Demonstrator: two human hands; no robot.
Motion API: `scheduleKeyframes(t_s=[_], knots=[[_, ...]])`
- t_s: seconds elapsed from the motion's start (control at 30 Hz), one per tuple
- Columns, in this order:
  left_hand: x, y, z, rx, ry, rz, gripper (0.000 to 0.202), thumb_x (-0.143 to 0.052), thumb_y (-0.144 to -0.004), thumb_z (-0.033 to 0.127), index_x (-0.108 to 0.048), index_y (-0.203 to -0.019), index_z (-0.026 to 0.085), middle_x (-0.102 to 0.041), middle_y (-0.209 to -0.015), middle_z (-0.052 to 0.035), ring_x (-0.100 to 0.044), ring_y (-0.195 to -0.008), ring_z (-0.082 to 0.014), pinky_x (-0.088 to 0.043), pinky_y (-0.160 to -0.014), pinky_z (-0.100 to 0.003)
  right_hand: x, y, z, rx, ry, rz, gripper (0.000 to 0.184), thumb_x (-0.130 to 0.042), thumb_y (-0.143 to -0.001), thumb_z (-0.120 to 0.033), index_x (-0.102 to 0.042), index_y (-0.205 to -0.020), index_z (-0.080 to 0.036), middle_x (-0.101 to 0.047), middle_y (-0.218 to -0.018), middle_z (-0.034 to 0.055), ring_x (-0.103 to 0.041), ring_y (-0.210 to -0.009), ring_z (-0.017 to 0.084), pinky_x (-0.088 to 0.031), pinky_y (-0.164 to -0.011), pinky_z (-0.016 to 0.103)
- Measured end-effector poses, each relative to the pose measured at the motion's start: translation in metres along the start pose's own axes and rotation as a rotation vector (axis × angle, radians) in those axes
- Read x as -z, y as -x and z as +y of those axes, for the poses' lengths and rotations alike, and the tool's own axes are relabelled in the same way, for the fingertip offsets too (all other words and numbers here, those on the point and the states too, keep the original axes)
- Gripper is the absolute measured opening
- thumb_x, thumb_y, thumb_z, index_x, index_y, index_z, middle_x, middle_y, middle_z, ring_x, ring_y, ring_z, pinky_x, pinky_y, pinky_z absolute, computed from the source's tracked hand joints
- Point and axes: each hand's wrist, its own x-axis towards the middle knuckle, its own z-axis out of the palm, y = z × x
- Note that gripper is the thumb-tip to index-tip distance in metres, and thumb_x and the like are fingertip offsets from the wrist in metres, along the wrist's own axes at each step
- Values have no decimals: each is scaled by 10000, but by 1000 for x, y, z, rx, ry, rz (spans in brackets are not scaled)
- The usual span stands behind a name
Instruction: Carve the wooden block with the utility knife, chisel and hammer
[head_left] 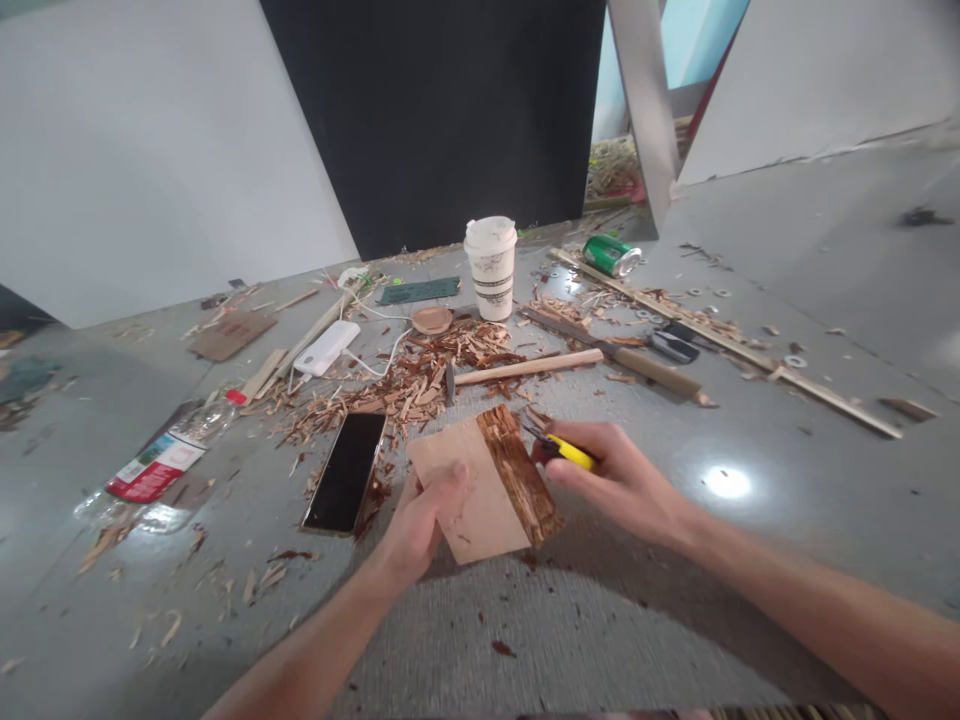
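Note:
My left hand [424,515] grips a pale wooden board [472,490] by its left side, thumb on top and fingers hidden beneath. Along the board's right edge runs a rough, dark brown strip [519,470] of split wood. My right hand [615,475] is closed around a yellow and black utility knife [571,452], its blade pointing left toward the upper part of that strip. Beyond the board lies a hammer [525,368] with a wooden handle. A black smartphone [345,472] rests flat to the left of my left hand.
Wood shavings [427,385] cover the floor ahead. A white paper cup [491,270] stands behind them, with a green can [611,256] on its side farther right. A plastic bottle [176,450] lies left, near a white power bank [327,347]. A long wooden strip [720,345] crosses the right side.

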Motion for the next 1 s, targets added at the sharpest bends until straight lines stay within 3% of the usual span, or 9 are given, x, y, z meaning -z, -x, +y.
scheduleKeyframes(t_s=[0.17,0.3,0.53,0.8,1.0], knots=[[-3,1,4,-11,33,51,831,-977,-569,524,-699,-1255,146,-804,-1040,-127,-753,-1066,-373,-619,-903,-444,12,-2,8,219,249,66,303,-485,-1039,-384,-449,-787,-220,-438,-716,-18,-397,-605,133,-262,-613,318],[-2,2,5,-4,48,85,812,-983,-551,441,-699,-1254,149,-806,-1031,-118,-750,-1082,-378,-618,-916,-450,14,-1,9,285,332,47,243,-502,-1030,-332,-448,-819,-226,-469,-756,-4,-418,-625,140,-274,-618,316],[3,-1,3,17,46,65,825,-976,-545,536,-712,-1220,142,-804,-1010,-134,-757,-1050,-392,-626,-890,-468,15,-1,7,305,368,47,269,-517,-1027,-379,-468,-808,-232,-495,-750,11,-420,-630,150,-278,-614,326],[9,5,7,23,-46,-67,720,-971,-566,473,-743,-1164,143,-798,-878,-122,-776,-883,-370,-623,-721,-409,27,1,13,275,446,59,282,-594,-991,-495,-619,-867,-244,-590,-762,49,-453,-668,188,-286,-653,356],[-4,1,10,5,-10,49,650,-966,-563,410,-739,-1105,133,-796,-929,-123,-759,-995,-368,-618,-811,-410,16,0,6,182,596,244,347,-555,-1014,-512,-588,-806,-236,-629,-765,65,-479,-669,191,-280,-639,352]])
